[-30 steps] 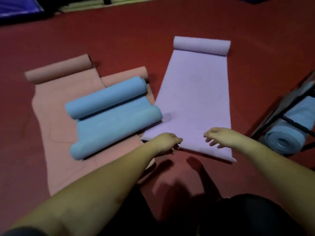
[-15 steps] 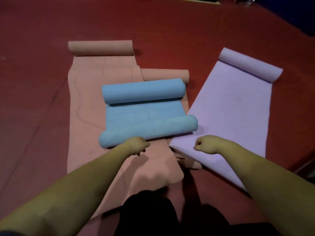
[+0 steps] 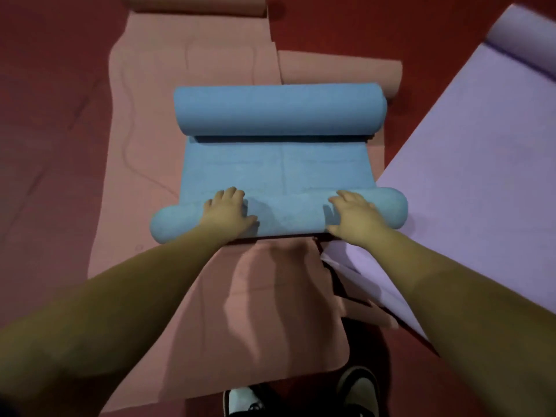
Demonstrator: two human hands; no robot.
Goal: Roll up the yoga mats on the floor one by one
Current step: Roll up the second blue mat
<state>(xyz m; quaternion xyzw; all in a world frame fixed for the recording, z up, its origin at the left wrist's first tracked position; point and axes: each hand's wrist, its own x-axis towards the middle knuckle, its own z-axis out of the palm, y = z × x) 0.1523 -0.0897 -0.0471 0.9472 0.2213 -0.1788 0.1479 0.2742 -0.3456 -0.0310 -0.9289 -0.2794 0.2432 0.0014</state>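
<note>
A blue yoga mat [image 3: 276,167] lies in the middle on top of pink mats, curled into a roll at both its far end and its near end. My left hand [image 3: 227,210] presses down on the left part of the near roll, fingers spread flat. My right hand [image 3: 353,213] rests on the right part of the same roll, fingers also straight. A pink mat [image 3: 168,139] lies flat under the blue one, its far end rolled. A lilac mat [image 3: 469,182] lies spread to the right, with a rolled far end.
A second pink mat [image 3: 340,70] shows behind the blue roll. The floor [image 3: 45,130] is red carpet. My shoes [image 3: 358,389] stand at the bottom edge, by the near end of the pink mat.
My hands left the lilac mat's near edge, moved left and forward, and now lie flat on the blue mat's near roll. The view shifted left and closer to the blue mat.
</note>
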